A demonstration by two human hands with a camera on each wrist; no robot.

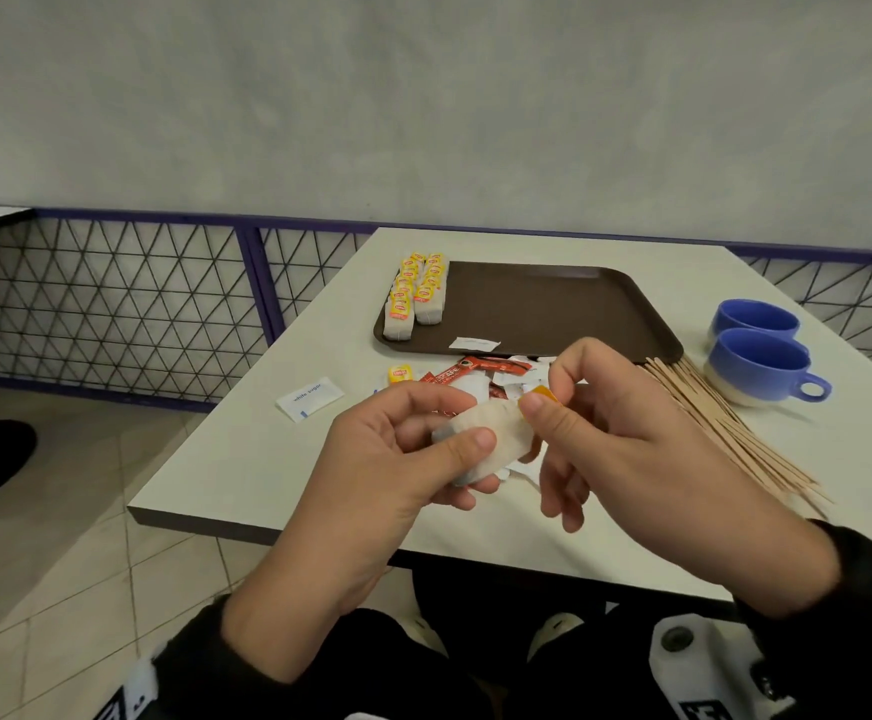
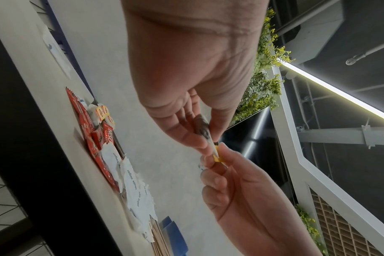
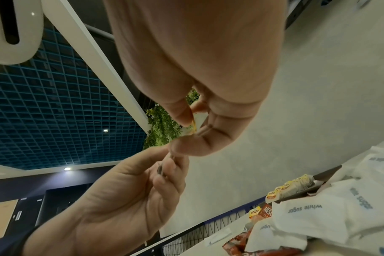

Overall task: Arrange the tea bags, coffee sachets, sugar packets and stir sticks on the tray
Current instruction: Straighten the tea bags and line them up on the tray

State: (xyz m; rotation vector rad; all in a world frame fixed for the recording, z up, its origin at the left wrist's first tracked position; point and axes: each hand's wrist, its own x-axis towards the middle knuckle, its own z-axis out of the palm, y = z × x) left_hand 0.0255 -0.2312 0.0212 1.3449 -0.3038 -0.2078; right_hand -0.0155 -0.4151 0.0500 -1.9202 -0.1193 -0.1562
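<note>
White desk (image 1: 246,459) by grey wall. Left hand (image 1: 371,491) holds tea bag (image 1: 480,444) above desk's near edge; right hand (image 1: 626,433) pinches its yellow tag (image 1: 545,394). Advice: keep tag flat against bag, then set beside rows on tray (image 1: 553,314), same orientation.

tea bags (image 1: 415,296) on tray (image 1: 553,309), cups (image 1: 756,350) right

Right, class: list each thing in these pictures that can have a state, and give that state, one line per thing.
left hand: grips a tea bag.
right hand: pinches the bag's yellow tag.
tea bag: held above the table, off the tray.
tray: two rows of tea bags at its left end, one white packet near its front edge.
coffee sachets: heaped on the table.
stir sticks: loose on the table.
blue cups: upright, beside the tray.
</note>
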